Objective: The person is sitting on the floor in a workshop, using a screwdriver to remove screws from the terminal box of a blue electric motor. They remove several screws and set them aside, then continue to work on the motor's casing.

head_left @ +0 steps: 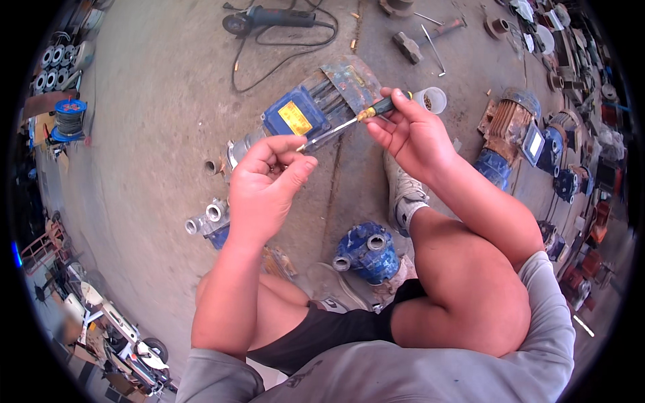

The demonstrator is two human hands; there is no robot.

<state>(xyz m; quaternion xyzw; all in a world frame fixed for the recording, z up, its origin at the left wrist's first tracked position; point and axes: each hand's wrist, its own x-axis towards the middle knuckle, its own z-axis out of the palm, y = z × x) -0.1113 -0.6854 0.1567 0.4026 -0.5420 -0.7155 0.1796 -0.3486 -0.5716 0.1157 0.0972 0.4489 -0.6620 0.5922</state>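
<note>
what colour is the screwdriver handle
The screwdriver handle is dark with yellow ends, best seen in the head view.

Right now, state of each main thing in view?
Screwdriver: held, slanting
Right hand: gripping screwdriver handle
Left hand: curled at screwdriver tip; grip unclear
Blue motor: lying on floor
Rusty motor: lying on floor
Grinder: lying, cord looped
Hammer: lying down
Cup: uncovered, contents visible
Blue housing: ports open

Landmark: blue-boxed motor [292, 115] on the floor [161, 134]. Right hand [420, 134], by its right end, grips a screwdriver [366, 114], shaft slanting toward the left hand [265, 181]. Left fingers curled near the tip, before motor's left end; contact unclear. Angle grinder [279, 18] beyond motor; hammer [408, 48] beyond, right; white cup [437, 99] right; blue casing [371, 258] nearside.
</note>
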